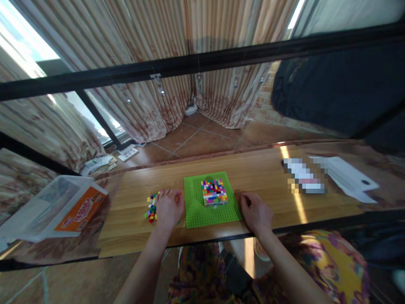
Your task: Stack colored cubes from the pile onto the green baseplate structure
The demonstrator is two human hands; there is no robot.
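A green studded baseplate (pixel 194 213) lies on the wooden board, and a square block of multicoloured toy bricks (pixel 214 192) stands on it, with a dark gap in its top layer. My left hand (pixel 169 207) is over a pile of loose small bricks (pixel 152 207) left of the baseplate. Its fingers are apart and bent down among the bricks, partly covering them; the fingertips are hidden. Beside the baseplate's right edge, my right hand (pixel 257 212) rests on the board, fingers loosely curled in, with nothing visible in them.
A clear plastic box (pixel 74 183) with an orange label stands at the left. To the right lie a pixelated object (pixel 303 175) and white sheets (pixel 348 175). A black metal bar (pixel 202 63) crosses in front of the curtains. My legs are under the board's near edge.
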